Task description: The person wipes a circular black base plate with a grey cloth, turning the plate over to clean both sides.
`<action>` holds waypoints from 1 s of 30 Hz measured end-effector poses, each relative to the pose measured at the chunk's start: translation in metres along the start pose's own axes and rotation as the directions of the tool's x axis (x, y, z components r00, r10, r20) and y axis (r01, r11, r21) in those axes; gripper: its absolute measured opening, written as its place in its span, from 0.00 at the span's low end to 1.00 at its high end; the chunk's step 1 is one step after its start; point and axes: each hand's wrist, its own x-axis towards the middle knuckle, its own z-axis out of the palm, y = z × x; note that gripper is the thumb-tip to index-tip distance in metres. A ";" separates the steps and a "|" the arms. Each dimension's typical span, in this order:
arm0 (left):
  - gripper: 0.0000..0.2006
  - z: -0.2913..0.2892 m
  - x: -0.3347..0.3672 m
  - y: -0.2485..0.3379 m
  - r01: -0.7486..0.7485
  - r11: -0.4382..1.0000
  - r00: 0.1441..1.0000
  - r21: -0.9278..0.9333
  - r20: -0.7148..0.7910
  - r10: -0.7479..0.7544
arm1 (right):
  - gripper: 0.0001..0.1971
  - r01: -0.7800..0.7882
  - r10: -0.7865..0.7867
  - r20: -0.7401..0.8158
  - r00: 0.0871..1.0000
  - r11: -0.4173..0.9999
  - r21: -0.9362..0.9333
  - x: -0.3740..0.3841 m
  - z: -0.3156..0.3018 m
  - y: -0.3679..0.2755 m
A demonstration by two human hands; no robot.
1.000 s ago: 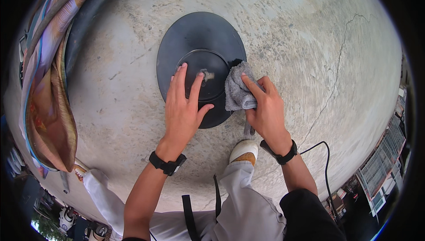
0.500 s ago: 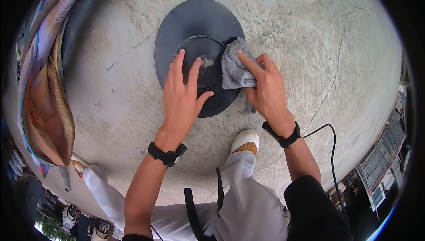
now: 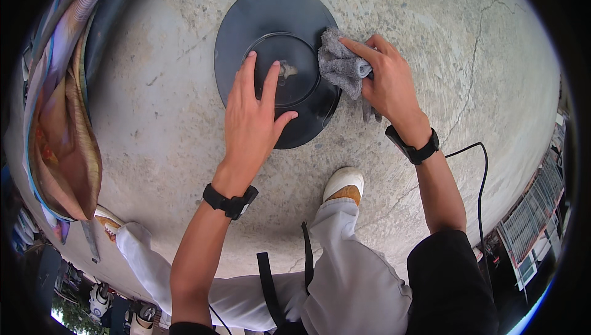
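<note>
left hand (image 3: 252, 119) spread flat on black disc (image 3: 277, 58) | right hand (image 3: 388, 85) pinching grey cloth (image 3: 340, 64) | cracked concrete floor (image 3: 480, 58)

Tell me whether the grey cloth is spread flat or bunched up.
Bunched up. The grey cloth is crumpled into folds under the right hand, pressed on the rim of the dark round disc.

The head camera (a lone fisheye view) looks steeply down, close over the concrete floor (image 3: 468, 45).
</note>
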 end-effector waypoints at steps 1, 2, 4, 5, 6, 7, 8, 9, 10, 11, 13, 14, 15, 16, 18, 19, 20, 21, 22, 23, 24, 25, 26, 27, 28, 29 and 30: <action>0.52 0.000 -0.001 -0.001 0.004 1.000 1.000 -0.005 -0.003 -0.004 | 0.44 0.023 -0.023 -0.015 1.000 1.000 -0.014 -0.001 0.000 -0.001; 0.52 0.001 -0.002 -0.002 0.007 1.000 1.000 -0.011 -0.006 -0.007 | 0.44 -0.009 0.009 0.006 1.000 1.000 -0.011 -0.009 0.001 -0.009; 0.51 -0.001 -0.004 -0.005 0.002 1.000 1.000 -0.006 -0.004 -0.002 | 0.44 -0.075 0.075 0.074 0.994 0.997 0.006 -0.037 0.008 -0.022; 0.51 -0.001 -0.005 -0.006 0.001 1.000 1.000 -0.005 -0.002 -0.001 | 0.45 -0.092 0.090 0.099 0.991 0.996 0.019 -0.053 0.013 -0.030; 0.49 -0.004 -0.005 -0.005 0.007 1.000 1.000 -0.029 0.023 -0.007 | 0.45 -0.113 0.108 0.134 0.985 0.993 0.030 -0.069 0.018 -0.039; 0.49 -0.008 -0.005 -0.005 0.012 0.999 0.999 -0.040 0.037 -0.010 | 0.45 -0.116 0.109 0.147 0.983 0.993 0.034 -0.081 0.021 -0.050; 0.48 -0.011 -0.004 -0.006 0.016 0.999 0.999 -0.051 0.050 -0.014 | 0.44 -0.118 0.110 0.160 0.981 0.992 0.039 -0.092 0.025 -0.061; 0.44 -0.016 -0.002 -0.009 0.008 0.991 0.999 -0.132 0.040 -0.003 | 0.44 -0.122 0.107 0.203 0.973 0.991 0.062 -0.099 0.025 -0.076; 0.43 -0.018 -0.003 -0.012 0.006 0.986 0.999 -0.169 0.037 0.000 | 0.44 -0.124 0.104 0.226 0.968 0.989 0.076 -0.103 0.029 -0.085; 0.41 -0.019 -0.003 -0.016 0.004 0.978 0.999 -0.206 0.035 0.003 | 0.44 -0.127 0.101 0.249 0.963 0.988 0.091 -0.106 0.034 -0.094; 0.39 -0.026 -0.004 -0.022 0.009 0.971 0.998 -0.240 0.055 0.004 | 0.43 -0.077 0.045 0.294 0.955 0.992 0.097 -0.106 0.040 -0.105; 0.38 -0.029 -0.004 -0.023 0.005 0.969 0.998 -0.245 0.056 0.009 | 0.43 -0.064 0.029 0.308 0.951 0.993 0.104 -0.104 0.038 -0.108; 0.38 -0.034 -0.006 -0.026 0.008 0.970 0.998 -0.241 0.058 0.006 | 0.43 -0.046 0.004 0.322 0.947 0.991 0.122 -0.101 0.040 -0.113; 0.39 -0.036 -0.004 -0.029 -0.005 0.976 0.999 -0.219 0.048 0.016 | 0.42 -0.046 0.007 0.334 0.942 0.993 0.108 -0.098 0.037 -0.109; 0.40 -0.041 -0.001 -0.034 -0.013 0.981 0.999 -0.193 0.043 0.022 | 0.42 -0.046 0.009 0.350 0.937 0.994 0.099 -0.088 0.028 -0.099; 0.41 -0.048 0.004 -0.034 -0.042 0.979 0.997 -0.199 0.060 0.055 | 0.41 -0.049 0.037 0.313 0.949 0.998 0.028 -0.079 0.018 -0.092; 0.42 -0.054 0.006 -0.035 -0.054 0.978 0.995 -0.202 0.069 0.069 | 0.41 -0.048 0.048 0.295 0.954 0.999 -0.006 -0.075 0.016 -0.090; 0.42 -0.058 0.008 -0.036 -0.065 0.977 0.994 -0.205 0.076 0.082 | 0.41 -0.048 0.057 0.277 0.959 0.998 -0.040 -0.071 0.015 -0.088; 0.42 -0.062 0.009 -0.038 -0.085 0.979 0.991 -0.185 0.090 0.103 | 0.40 -0.047 0.062 0.270 0.961 0.997 -0.061 -0.070 0.018 -0.087; 0.42 -0.065 0.009 -0.040 -0.093 0.981 0.989 -0.173 0.098 0.111 | 0.40 -0.053 0.068 0.282 0.957 0.997 -0.061 -0.072 0.020 -0.095; 0.42 -0.066 0.008 -0.042 -0.102 0.981 0.987 -0.167 0.104 0.120 | 0.39 -0.059 0.077 0.294 0.953 0.996 -0.068 -0.075 0.022 -0.102; 0.42 -0.067 0.008 -0.043 -0.112 0.983 0.986 -0.149 0.108 0.128 | 0.38 -0.065 0.085 0.306 0.948 0.995 -0.075 -0.077 0.024 -0.110; 0.42 -0.066 0.007 -0.045 -0.116 0.983 0.985 -0.140 0.110 0.131 | 0.38 -0.029 0.036 0.311 0.950 0.999 -0.026 -0.080 0.031 -0.119; 0.42 -0.064 0.006 -0.047 -0.120 0.984 0.984 -0.132 0.113 0.136 | 0.38 -0.005 0.007 0.303 0.953 1.000 -0.006 -0.081 0.041 -0.128; 0.43 -0.063 0.005 -0.049 -0.119 0.984 0.986 -0.136 0.101 0.133 | 0.37 0.021 -0.024 0.294 0.955 1.000 0.016 -0.081 0.050 -0.138; 0.43 -0.061 0.005 -0.050 -0.117 0.984 0.987 -0.137 0.095 0.131 | 0.37 0.046 -0.055 0.284 0.957 0.998 0.037 -0.082 0.060 -0.148; 0.43 -0.062 0.002 -0.053 -0.108 0.986 0.989 -0.129 0.091 0.120 | 0.36 0.016 -0.039 0.288 0.957 0.997 0.082 -0.075 0.067 -0.162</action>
